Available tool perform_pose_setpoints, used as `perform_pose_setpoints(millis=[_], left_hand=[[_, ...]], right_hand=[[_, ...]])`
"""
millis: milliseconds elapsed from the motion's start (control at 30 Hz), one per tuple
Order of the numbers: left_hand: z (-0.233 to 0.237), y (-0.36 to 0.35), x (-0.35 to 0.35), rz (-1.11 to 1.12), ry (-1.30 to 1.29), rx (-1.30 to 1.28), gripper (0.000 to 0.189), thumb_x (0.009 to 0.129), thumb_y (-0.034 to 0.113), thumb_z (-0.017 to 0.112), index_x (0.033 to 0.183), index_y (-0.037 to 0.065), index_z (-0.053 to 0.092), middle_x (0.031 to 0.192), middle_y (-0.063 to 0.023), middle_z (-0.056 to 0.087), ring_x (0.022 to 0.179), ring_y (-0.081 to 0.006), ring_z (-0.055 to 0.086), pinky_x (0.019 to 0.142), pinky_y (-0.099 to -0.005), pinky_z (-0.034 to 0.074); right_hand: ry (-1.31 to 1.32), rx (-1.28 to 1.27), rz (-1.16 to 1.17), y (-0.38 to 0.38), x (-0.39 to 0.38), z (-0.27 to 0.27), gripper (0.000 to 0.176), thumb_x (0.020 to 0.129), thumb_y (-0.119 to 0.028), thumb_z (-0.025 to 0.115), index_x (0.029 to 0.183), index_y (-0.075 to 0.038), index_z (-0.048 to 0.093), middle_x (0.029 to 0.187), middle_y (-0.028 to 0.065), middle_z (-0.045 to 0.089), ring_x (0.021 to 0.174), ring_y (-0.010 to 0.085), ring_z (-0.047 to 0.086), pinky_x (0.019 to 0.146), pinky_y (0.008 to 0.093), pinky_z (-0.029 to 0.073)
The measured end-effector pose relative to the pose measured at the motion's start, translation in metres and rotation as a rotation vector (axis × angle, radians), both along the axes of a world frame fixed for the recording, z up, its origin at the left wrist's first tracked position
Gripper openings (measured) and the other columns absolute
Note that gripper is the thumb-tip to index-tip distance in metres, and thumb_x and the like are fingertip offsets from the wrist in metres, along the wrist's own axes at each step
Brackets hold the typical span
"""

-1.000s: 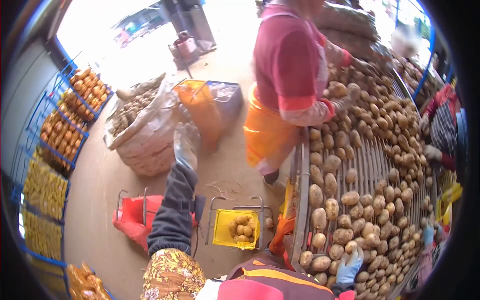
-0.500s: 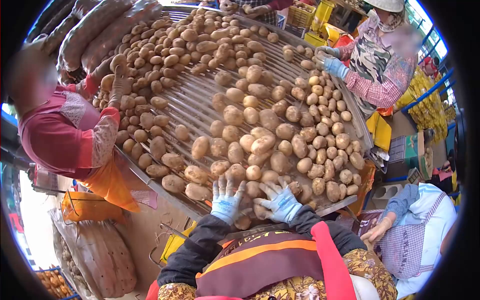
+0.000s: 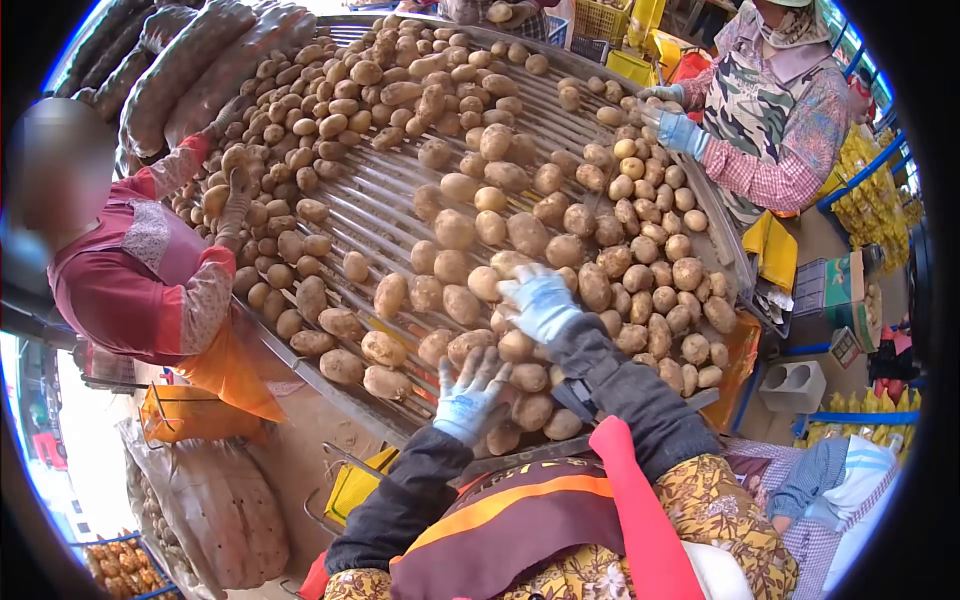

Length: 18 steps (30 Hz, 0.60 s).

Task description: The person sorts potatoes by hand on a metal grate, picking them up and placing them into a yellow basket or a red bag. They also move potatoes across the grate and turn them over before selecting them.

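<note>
Potatoes (image 3: 455, 228) lie thickly over a slatted metal sorting table (image 3: 370, 215). My left hand (image 3: 468, 395), in a pale blue-and-white glove, rests at the near edge with its fingers spread, touching potatoes beside it. Farther up the table, my gloved right hand (image 3: 540, 303) stretches over the pile. Its fingers are apart and lie against potatoes, with none visibly gripped. Several potatoes sit between my forearms by the near rim. A dark object (image 3: 575, 400) shows beside my right forearm; I cannot make out what it is.
A person in pink (image 3: 135, 260) works at the left side; another with blue gloves (image 3: 765, 120) handles potatoes at the right. Someone's hands (image 3: 510, 14) show at the far end. Full sacks (image 3: 190, 75) lie at upper left, a large sack (image 3: 225, 510) at lower left.
My right hand has moved from the near edge forward over the potatoes. My left hand has shifted slightly right, and several potatoes now lie nearer the rim between my arms.
</note>
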<state>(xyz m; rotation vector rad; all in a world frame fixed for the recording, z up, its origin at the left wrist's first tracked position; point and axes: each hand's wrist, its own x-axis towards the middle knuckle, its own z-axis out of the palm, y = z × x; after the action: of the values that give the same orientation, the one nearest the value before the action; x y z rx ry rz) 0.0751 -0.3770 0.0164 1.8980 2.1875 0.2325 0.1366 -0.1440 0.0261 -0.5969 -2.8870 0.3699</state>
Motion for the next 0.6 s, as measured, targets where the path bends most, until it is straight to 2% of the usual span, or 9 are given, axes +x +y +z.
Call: perform_pose_setpoints(millis=[33,100,200,267,333,433,533,567,600], left_hand=[[-0.011,-0.013,-0.005,0.061,0.056,0.039,0.082,0.075,0.048,0.071,0.146,0.023,0.039,0.157,-0.0104,0.025,0.146,-0.0323,0.019,0.111,-0.0684,0.004],[-0.019,-0.034,-0.015,0.111,0.067,-0.009,0.094,0.07,0.053,0.074,0.149,0.022,0.034,0.161,-0.0107,0.014,0.148,-0.0349,0.01,0.113,-0.0639,0.001],[-0.039,-0.035,-0.02,0.085,-0.083,-0.075,0.089,0.078,0.055,0.066,0.151,0.022,0.029,0.159,-0.0172,0.015,0.147,-0.0398,0.009,0.115,-0.0604,0.007],[-0.034,-0.017,-0.016,0.132,-0.071,-0.059,0.084,0.081,0.053,0.064,0.151,0.023,0.03,0.159,-0.0193,0.012,0.147,-0.041,0.009,0.116,-0.0599,0.008],[-0.02,0.003,-0.016,0.176,-0.059,-0.046,0.079,0.084,0.05,0.062,0.151,0.023,0.03,0.159,-0.0214,0.009,0.147,-0.0423,0.008,0.116,-0.0593,0.008],[-0.015,0.025,-0.021,0.125,0.081,-0.006,0.067,0.087,0.039,0.059,0.148,0.023,0.037,0.16,-0.0212,0.005,0.147,-0.0433,0.008,0.116,-0.0594,0.006],[-0.029,0.052,-0.035,0.017,0.117,0.133,0.057,0.087,0.026,0.056,0.143,0.021,0.045,0.159,-0.0123,0.019,0.146,-0.0379,0.017,0.118,-0.055,0.012],[-0.029,0.065,-0.035,0.017,0.114,0.168,0.055,0.086,0.02,0.055,0.14,0.019,0.048,0.158,-0.01,0.023,0.145,-0.0362,0.02,0.118,-0.0526,0.016],[-0.027,0.073,-0.041,-0.006,0.088,0.129,0.055,0.084,0.019,0.059,0.138,0.017,0.049,0.158,-0.0104,0.023,0.145,-0.037,0.019,0.118,-0.0527,0.017]], right_hand=[[-0.077,0.026,-0.045,0.009,0.024,0.007,0.026,0.079,-0.038,0.069,0.096,-0.02,0.063,0.104,0.0054,0.057,0.105,0.0281,0.054,0.089,0.0487,0.041],[0.153,0.034,-0.086,0.024,0.073,-0.008,0.032,0.077,-0.039,0.071,0.101,-0.019,0.064,0.111,0.0051,0.058,0.108,0.0286,0.053,0.096,0.0507,0.039],[-0.192,0.197,-0.184,-0.003,0.101,0.022,0.04,0.08,-0.043,0.066,0.11,-0.016,0.064,0.125,0.0075,0.055,0.123,0.0304,0.045,0.107,0.0564,0.028],[-0.027,0.173,-0.206,-0.027,0.116,0.011,0.045,0.083,-0.046,0.062,0.116,-0.015,0.062,0.132,0.0092,0.052,0.128,0.031,0.042,0.11,0.0615,0.021],[-0.236,0.135,-0.009,-0.06,0.14,-0.005,0.067,0.084,-0.058,0.056,0.136,-0.017,0.052,0.146,0.0091,0.044,0.143,0.0281,0.028,0.114,0.0664,0.002],[-0.325,0.125,-0.174,-0.051,0.177,-0.011,0.079,0.08,-0.067,0.054,0.142,-0.02,0.047,0.149,0.0041,0.042,0.144,0.0257,0.026,0.114,0.0659,-0.004],[-0.219,0.137,-0.281,-0.037,0.201,-0.026,0.066,0.08,-0.057,0.062,0.129,-0.013,0.059,0.144,0.0055,0.045,0.142,0.0292,0.029,0.115,0.0634,0.003],[-0.173,0.307,-0.335,-0.035,0.204,-0.033,0.052,0.082,-0.044,0.066,0.123,-0.011,0.06,0.138,0.0067,0.049,0.137,0.0304,0.034,0.114,0.0606,0.014],[-0.172,0.312,-0.347,-0.037,0.197,-0.023,0.052,0.082,-0.044,0.066,0.123,-0.011,0.06,0.138,0.0067,0.049,0.137,0.0304,0.034,0.114,0.0606,0.014]])
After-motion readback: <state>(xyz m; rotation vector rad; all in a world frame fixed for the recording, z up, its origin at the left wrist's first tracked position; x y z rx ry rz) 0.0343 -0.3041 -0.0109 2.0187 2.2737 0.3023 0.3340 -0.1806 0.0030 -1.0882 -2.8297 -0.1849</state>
